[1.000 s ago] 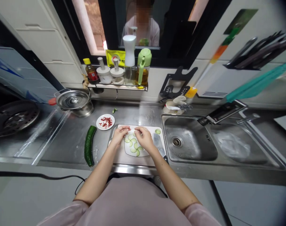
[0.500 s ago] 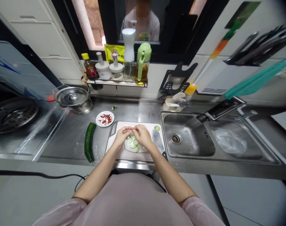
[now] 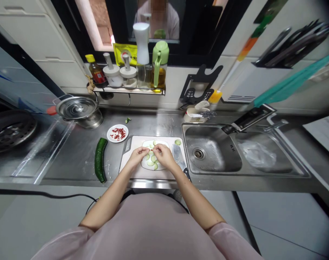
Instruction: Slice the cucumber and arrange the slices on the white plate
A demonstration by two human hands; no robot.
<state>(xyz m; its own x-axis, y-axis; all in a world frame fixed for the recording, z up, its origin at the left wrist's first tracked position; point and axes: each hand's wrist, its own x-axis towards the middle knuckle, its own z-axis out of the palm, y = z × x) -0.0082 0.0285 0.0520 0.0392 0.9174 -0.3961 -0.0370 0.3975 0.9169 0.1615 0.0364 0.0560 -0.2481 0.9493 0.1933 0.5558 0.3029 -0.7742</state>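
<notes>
A white plate (image 3: 145, 164) with several pale green cucumber slices (image 3: 150, 163) lies on the cutting board (image 3: 134, 173). Over its left part is my left hand (image 3: 139, 155), thumb and fingertips pinched; what they hold, if anything, is too small to tell. My right hand (image 3: 163, 155) is over the plate's right part, its fingers pinched beside a tiny red piece (image 3: 152, 150). A knife (image 3: 179, 156) and a cucumber end (image 3: 178, 142) rest on the board's right side. Left of the board are a small dish of red bits (image 3: 118, 133) and a long cucumber (image 3: 99, 160).
A lidded steel pot (image 3: 90, 120) stands at the back left. Bottles and jars line a wall rack (image 3: 132, 89). To the right is a double sink (image 3: 213, 151) with a faucet (image 3: 248, 121). Green scraps (image 3: 128, 120) lie behind the dish.
My hands have moved apart slightly, showing more of the plate between them. The whole view has shifted a little, so the counter items appear further left and higher.
</notes>
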